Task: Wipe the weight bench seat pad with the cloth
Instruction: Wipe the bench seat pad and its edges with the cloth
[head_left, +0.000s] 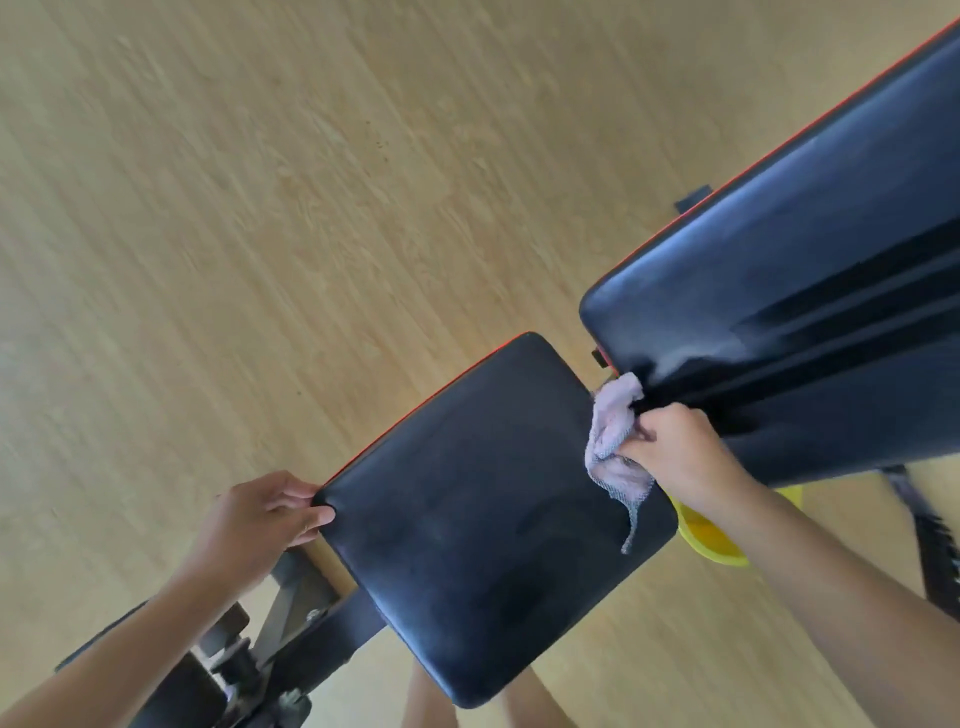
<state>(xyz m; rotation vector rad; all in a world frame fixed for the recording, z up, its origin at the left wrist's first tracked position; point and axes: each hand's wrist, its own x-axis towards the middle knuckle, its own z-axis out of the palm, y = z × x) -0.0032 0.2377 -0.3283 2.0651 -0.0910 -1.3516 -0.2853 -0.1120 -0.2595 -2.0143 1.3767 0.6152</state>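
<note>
Bunching the cloth in my right hand, grip clamped on it at the seat pad far edge, I'd flatten it and sweep toward my left hand, closed on the pad's corner.

One head-worn view looks steeply down, close over the seat pad; tilted, seemingly mid-turn.

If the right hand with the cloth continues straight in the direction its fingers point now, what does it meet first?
Probably the seat pad: the right hand holds the cloth at the pad's far edge, fingers pointing leftward across it. Height above the pad is unclear.
</note>
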